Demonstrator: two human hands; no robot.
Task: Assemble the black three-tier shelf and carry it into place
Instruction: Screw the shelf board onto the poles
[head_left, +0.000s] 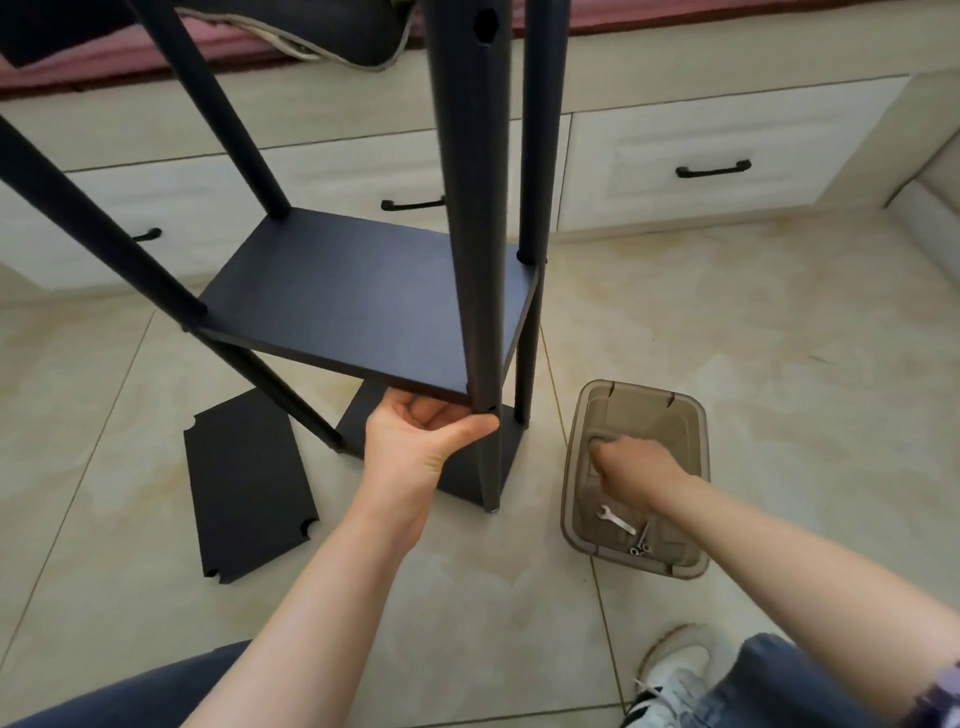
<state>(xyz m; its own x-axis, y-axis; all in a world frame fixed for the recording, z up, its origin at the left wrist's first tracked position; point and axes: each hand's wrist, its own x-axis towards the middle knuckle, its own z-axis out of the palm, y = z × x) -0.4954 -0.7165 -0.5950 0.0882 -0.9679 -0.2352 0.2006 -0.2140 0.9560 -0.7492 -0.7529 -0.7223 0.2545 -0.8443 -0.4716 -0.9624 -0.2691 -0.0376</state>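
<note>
shelf frame (104, 239) stands on the tile floor (753, 322), close before the drawer fronts (691, 171). bottom board (467, 467) is low and the middle board (363, 296) sits partway up the posts. third board (249, 488) lies flat on the floor, just left of the frame.

left hand (421, 441) grips the near right corner of the middle board, fingers curled beneath it, thumb against the near post (475, 234). right hand (631, 462) is down in the translucent bin (696, 415), on the floor just right of the frame. its fingers are curled at the bin's far end, and i cannot tell if they hold anything. wrench (616, 519) and small hardware (640, 548) lie at the bin's near end.

risks, as judged:
- the corner looks carried by one hand alone; if that grip eases while attention is on the bin, the board could sag and lose its line with the post.
- the sideways reach could drag on the tall frame and rock it.
- small fasteners are easy to fumble one-handed.
- the loose board underfoot is a trip hazard at carrying time.
</note>
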